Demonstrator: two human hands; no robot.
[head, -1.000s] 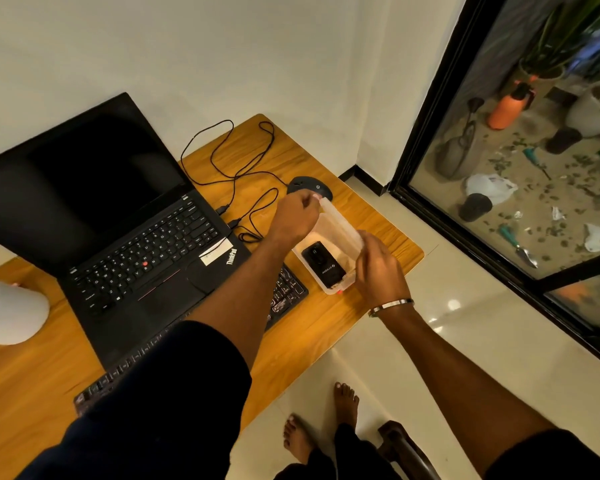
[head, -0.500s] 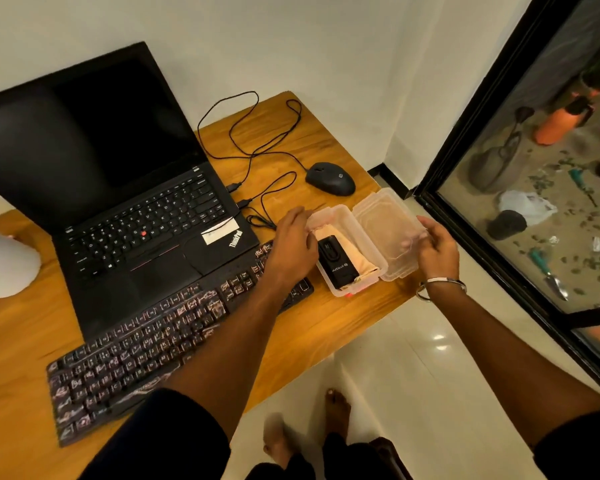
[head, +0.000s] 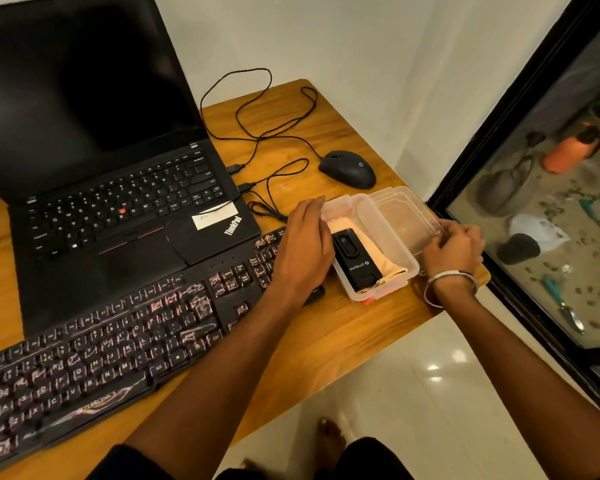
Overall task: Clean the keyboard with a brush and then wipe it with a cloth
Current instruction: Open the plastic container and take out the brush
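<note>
A black external keyboard (head: 118,341) with pale markings lies along the table's front edge. To its right stands an open clear plastic box (head: 378,292). Inside the box a black brush case (head: 355,259) rests on a folded beige cloth (head: 394,271). My left hand (head: 302,251) presses against the box's left wall, over the keyboard's right end. The clear lid (head: 402,216) lies beside the box on its right, and my right hand (head: 454,247) grips the lid's far edge.
An open black laptop (head: 118,202) sits behind the keyboard. A black mouse (head: 349,169) and loose cables (head: 257,133) lie at the back right of the wooden table (head: 326,341). A glass door (head: 551,237) stands right of the table's edge. Bare feet show below on the tiled floor.
The lid has come off the box and been laid to its right by my right hand. My left hand stays at the box's left side. The view has shifted closer.
</note>
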